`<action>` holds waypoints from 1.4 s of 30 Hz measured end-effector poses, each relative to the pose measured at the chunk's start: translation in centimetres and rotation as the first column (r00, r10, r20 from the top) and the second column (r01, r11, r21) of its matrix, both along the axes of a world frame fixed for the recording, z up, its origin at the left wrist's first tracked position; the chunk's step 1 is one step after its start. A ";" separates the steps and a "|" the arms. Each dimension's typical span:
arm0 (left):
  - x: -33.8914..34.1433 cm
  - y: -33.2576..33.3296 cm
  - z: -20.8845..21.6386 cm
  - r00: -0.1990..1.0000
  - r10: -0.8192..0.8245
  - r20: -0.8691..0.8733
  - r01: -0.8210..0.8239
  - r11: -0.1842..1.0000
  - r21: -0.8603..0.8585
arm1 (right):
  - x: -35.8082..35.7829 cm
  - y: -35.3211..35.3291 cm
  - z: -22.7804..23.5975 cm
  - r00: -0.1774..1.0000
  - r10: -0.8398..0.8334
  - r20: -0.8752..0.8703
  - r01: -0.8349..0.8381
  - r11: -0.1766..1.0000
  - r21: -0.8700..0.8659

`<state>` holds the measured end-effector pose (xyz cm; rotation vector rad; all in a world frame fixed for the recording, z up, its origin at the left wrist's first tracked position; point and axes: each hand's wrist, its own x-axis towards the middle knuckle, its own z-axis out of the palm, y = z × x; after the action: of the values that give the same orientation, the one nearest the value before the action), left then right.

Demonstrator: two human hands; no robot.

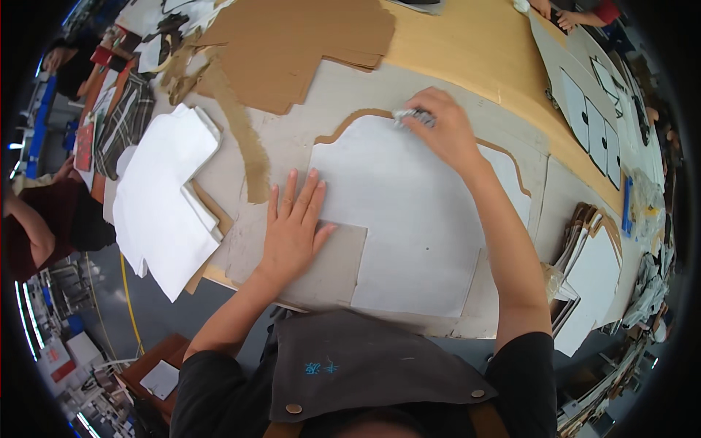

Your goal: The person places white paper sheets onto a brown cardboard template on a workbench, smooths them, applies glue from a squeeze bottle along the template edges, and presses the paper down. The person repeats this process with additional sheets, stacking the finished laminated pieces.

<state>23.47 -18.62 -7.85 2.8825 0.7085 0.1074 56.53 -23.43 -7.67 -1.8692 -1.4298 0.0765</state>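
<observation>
In front of me a white cut panel (409, 197) lies flat, with a brown border (342, 130) showing along its far and right edges. My left hand (292, 230) is open, pressed flat with spread fingers beside the panel's left edge, partly on the grey board (292, 281) under it. Pinched in my right hand (445, 128) is a small crumpled grey-and-white wad (415, 117), which meets the panel's far edge. Whether the wad is cloth or some other material is unclear. My right forearm covers part of the panel's right side.
White panels (164, 197) are piled at left, next to a frayed tan strip (248, 157). Brown sheets (292, 44) are stacked at the far side. More cut panels (591, 277) lie at right. Other people's hands show at far right (573, 18) and far left.
</observation>
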 end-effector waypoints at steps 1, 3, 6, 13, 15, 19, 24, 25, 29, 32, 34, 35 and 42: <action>-0.3 -0.2 0.0 1.000 -0.004 0.009 0.004 1.000 -0.006 | -0.9 0.7 -0.8 0.998 0.062 -0.002 -0.062 0.997 -0.040; -0.9 -0.4 -0.3 1.000 0.002 -0.007 -0.003 0.999 -0.032 | -2.1 2.5 -0.7 0.997 0.061 0.036 -0.058 0.995 -0.077; -1.4 -0.6 -0.5 1.000 0.014 0.004 -0.014 0.999 -0.048 | -5.0 4.7 0.2 0.973 0.228 -0.043 -0.227 0.974 0.006; -1.5 -0.8 -0.4 0.999 0.021 0.027 -0.019 0.999 -0.042 | -8.8 7.7 -0.4 0.963 0.268 -0.006 -0.268 0.960 -0.085; -1.5 -0.8 -0.4 0.999 0.028 0.032 -0.026 0.998 -0.058 | -10.0 7.6 -0.5 0.910 0.413 -0.031 -0.413 0.901 -0.131; -1.5 -0.8 -0.4 0.998 0.035 0.046 -0.032 0.997 -0.067 | -8.8 8.4 -0.6 0.968 0.243 0.056 -0.242 0.970 -0.029; -1.7 -0.7 -0.3 0.994 0.057 0.089 -0.050 0.995 -0.082 | -5.3 6.4 -0.2 0.980 0.179 0.089 -0.169 0.980 -0.103; -1.5 -0.6 -0.4 0.989 0.081 0.127 -0.069 0.993 -0.098 | -3.7 6.0 -0.4 0.981 0.105 0.161 -0.092 0.992 -0.085; -1.3 1.4 -0.6 0.957 0.155 0.247 -0.130 0.985 -0.115 | 2.6 1.7 2.4 0.923 -0.301 0.240 0.337 0.933 -0.126; 1.8 3.5 0.8 0.959 0.079 0.273 -0.071 0.997 -0.040 | 8.9 -3.5 0.6 0.843 -0.364 0.396 0.438 0.892 -0.113; 5.2 4.1 1.1 0.954 0.015 0.299 -0.008 1.000 -0.023 | 9.5 -5.2 0.5 0.792 -0.327 0.516 0.429 0.899 -0.089; 7.2 4.1 1.2 0.954 -0.017 0.301 0.022 1.000 -0.011 | 8.5 -5.4 0.5 0.756 -0.281 0.592 0.396 0.915 -0.071; 16.6 3.5 -2.6 0.975 -0.200 0.091 0.193 0.978 0.082 | 0.7 -8.3 -3.1 0.915 0.102 0.391 0.093 0.889 -0.449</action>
<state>40.08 -15.08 -10.47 2.9730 0.4066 0.2529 57.25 -31.75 -10.81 -2.3741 -1.8189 0.0309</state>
